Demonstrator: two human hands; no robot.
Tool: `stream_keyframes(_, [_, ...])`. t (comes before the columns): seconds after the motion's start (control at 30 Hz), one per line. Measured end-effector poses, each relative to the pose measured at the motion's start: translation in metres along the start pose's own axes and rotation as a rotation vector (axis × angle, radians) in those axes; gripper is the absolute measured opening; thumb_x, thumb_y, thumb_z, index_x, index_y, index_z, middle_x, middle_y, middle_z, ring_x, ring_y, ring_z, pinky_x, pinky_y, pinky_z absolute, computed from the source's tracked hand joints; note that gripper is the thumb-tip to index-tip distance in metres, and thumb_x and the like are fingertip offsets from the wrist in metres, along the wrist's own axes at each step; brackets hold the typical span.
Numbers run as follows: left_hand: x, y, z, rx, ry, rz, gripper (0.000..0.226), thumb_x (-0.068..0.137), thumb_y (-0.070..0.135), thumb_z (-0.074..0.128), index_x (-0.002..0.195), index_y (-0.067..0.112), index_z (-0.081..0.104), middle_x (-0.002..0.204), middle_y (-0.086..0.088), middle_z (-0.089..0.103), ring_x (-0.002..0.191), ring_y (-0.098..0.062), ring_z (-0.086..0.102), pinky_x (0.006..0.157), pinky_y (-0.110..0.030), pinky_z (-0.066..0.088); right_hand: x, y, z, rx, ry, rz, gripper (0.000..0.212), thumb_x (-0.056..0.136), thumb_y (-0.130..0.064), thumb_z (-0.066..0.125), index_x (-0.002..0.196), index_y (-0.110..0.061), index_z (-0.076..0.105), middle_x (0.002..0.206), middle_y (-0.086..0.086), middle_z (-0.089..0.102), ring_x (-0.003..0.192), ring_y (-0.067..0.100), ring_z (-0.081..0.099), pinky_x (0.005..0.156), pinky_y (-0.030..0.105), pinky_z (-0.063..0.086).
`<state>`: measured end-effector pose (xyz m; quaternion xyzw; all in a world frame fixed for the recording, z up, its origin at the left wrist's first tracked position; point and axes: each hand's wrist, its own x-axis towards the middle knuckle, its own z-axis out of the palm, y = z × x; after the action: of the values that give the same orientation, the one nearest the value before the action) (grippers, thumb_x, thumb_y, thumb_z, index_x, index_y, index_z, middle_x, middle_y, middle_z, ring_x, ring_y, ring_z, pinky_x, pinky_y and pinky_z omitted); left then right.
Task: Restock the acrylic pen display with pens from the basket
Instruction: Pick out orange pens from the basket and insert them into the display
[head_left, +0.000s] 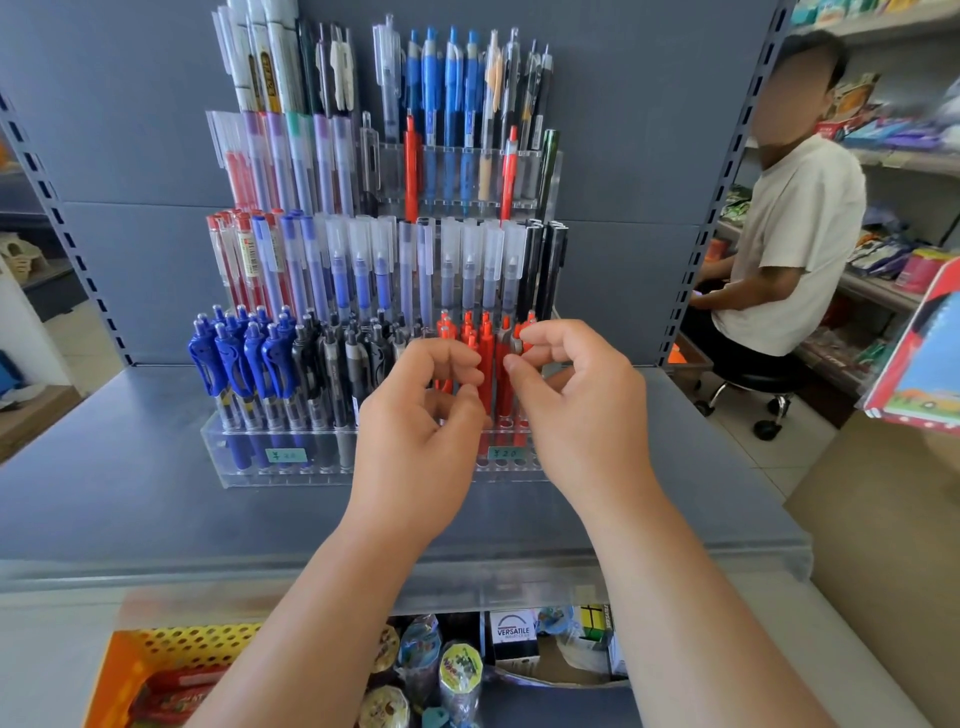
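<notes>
A tiered acrylic pen display (249, 462) stands on the grey shelf, full of blue, black, clear and red pens. Both my hands are at the red pens (487, 364) in the front row's right part. My left hand (421, 415) has its fingers curled next to the red pens, and whether it holds one I cannot tell. My right hand (571, 395) pinches the top of a red pen (519, 340) that stands in the row. The yellow and orange basket (171, 649) sits at the lower left with red packs inside.
The grey shelf (130, 493) has a clear front lip. Below it lie toys and small boxes (514, 642). A person in a white shirt (789, 234) sits on a stool at the right, by shelves of goods. A colourful book (919, 364) juts in at the right edge.
</notes>
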<state>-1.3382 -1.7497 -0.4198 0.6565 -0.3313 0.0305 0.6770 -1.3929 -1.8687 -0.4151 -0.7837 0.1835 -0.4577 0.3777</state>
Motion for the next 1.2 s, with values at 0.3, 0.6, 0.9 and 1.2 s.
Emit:
stream_keyframes(0.3, [0.0, 0.0, 0.0, 0.027, -0.017, 0.003, 0.034, 0.093, -0.003, 0.052, 0.093, 0.03, 0.061, 0.092, 0.015, 0.064, 0.075, -0.029, 0.067, 0.065, -0.042, 0.057, -0.004, -0.004, 0.0, -0.034, -0.033, 0.007, 0.026, 0.084, -0.009, 0.065, 0.097, -0.031, 0.069, 0.087, -0.017, 0.067, 0.071, 0.009, 0.061, 0.07, 0.035, 0.056])
stream_keyframes(0.6, [-0.001, 0.001, 0.001, 0.04, -0.023, -0.015, 0.034, 0.093, -0.003, 0.052, 0.09, 0.03, 0.061, 0.089, 0.018, 0.065, 0.075, -0.03, 0.069, 0.062, -0.044, 0.057, -0.01, -0.012, -0.006, -0.088, -0.106, 0.003, 0.034, 0.08, -0.002, 0.06, 0.099, -0.029, 0.071, 0.091, -0.017, 0.065, 0.076, 0.002, 0.061, 0.071, 0.025, 0.055])
stream_keyframes(0.9, [-0.01, 0.003, -0.006, 0.135, -0.05, -0.025, 0.03, 0.093, 0.002, 0.054, 0.092, 0.03, 0.063, 0.076, 0.001, 0.069, 0.059, -0.015, 0.061, 0.05, -0.023, 0.046, -0.022, -0.023, -0.01, -0.171, -0.142, -0.016, 0.035, 0.078, -0.004, 0.053, 0.096, -0.03, 0.069, 0.093, -0.014, 0.065, 0.083, 0.011, 0.062, 0.072, 0.04, 0.056])
stream_keyframes(1.2, [-0.07, 0.01, -0.059, 0.531, -0.159, -0.044, 0.025, 0.09, 0.006, 0.059, 0.104, 0.025, 0.066, 0.098, 0.018, 0.063, 0.087, 0.008, 0.056, 0.067, 0.0, 0.038, -0.088, -0.049, -0.01, -0.406, -0.358, -0.014, 0.025, 0.089, -0.014, 0.054, 0.107, -0.028, 0.064, 0.111, -0.009, 0.062, 0.095, 0.017, 0.057, 0.074, 0.036, 0.051])
